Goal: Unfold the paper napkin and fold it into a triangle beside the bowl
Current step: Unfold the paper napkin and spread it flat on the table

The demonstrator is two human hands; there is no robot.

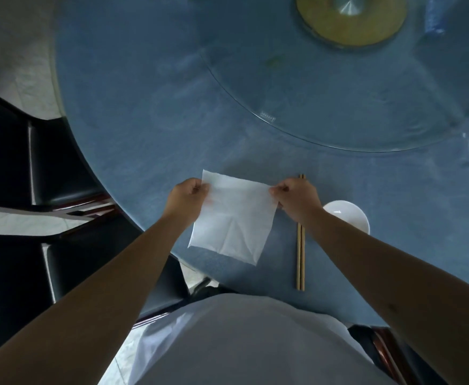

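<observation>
The round blue surface (144, 107) carries everything at its near edge, within your reach. You hold the paper napkin (232, 218) open as a creased square just above that edge, so it hangs flat, ready to fold. Your left hand (187, 197) pinches its far-left corner, your right hand (297, 198) the far-right. The chopsticks (300, 259) lie between napkin and white bowl (350, 216).

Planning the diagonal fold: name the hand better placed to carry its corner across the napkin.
Probably left. The left hand pinches the napkin corner farthest from the bowl; the right hand, over the chopsticks, can anchor the bowl-side corner.
</observation>
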